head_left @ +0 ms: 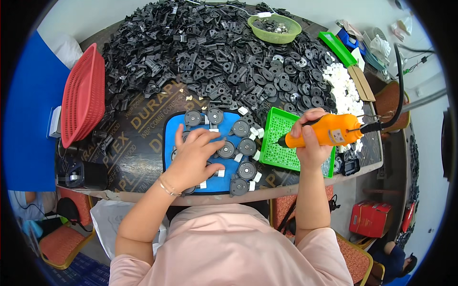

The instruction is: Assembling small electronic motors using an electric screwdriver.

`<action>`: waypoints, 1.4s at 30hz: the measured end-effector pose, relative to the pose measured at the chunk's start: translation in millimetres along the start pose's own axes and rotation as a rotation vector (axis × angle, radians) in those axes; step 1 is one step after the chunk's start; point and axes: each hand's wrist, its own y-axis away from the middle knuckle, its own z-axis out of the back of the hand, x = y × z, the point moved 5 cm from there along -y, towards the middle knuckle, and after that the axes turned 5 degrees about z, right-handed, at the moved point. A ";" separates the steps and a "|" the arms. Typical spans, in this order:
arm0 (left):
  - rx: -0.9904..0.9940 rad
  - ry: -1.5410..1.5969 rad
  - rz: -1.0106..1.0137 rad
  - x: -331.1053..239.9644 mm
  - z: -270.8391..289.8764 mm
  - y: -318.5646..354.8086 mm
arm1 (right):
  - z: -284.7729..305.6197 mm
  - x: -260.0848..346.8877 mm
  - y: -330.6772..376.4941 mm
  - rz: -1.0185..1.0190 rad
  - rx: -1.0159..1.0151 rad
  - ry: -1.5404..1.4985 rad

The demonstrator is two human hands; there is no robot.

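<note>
My left hand (194,153) rests palm down on a blue mat (170,127), fingers spread over round black plastic discs (241,128) with small white pieces beside them. My right hand (310,143) grips an orange electric screwdriver (329,131), its tip pointing left over a green perforated tray (276,143). A black cable runs from the tool's rear up to the right.
A big heap of black plastic parts (200,52) covers the table's far side. A red basket (83,95) stands at left, a green bowl (274,28) at the back, white small parts (343,90) at right. A black box (86,174) sits at the near left edge.
</note>
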 end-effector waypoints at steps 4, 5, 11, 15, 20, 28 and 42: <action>0.010 0.044 0.066 6.6 10.5 18.2 | 4.4 -3.0 1.7 0.011 0.059 0.049; 0.017 0.043 0.095 8.6 12.1 22.7 | 4.7 -3.3 2.0 0.010 0.060 0.045; 0.028 0.046 0.148 11.8 15.4 35.5 | 4.3 -3.7 3.7 0.023 0.073 0.061; 0.028 0.031 0.159 12.9 15.2 39.7 | 1.3 -4.5 2.6 -0.021 0.052 -0.007; 0.041 0.048 0.135 9.5 10.0 38.2 | -1.7 6.5 -2.7 -0.003 -0.015 0.002; 0.013 0.070 0.107 11.0 -3.5 33.3 | -89.4 21.1 11.1 0.038 0.314 -0.238; -0.061 0.015 0.070 18.3 -15.8 29.5 | -146.0 0.2 33.2 0.065 0.575 -0.103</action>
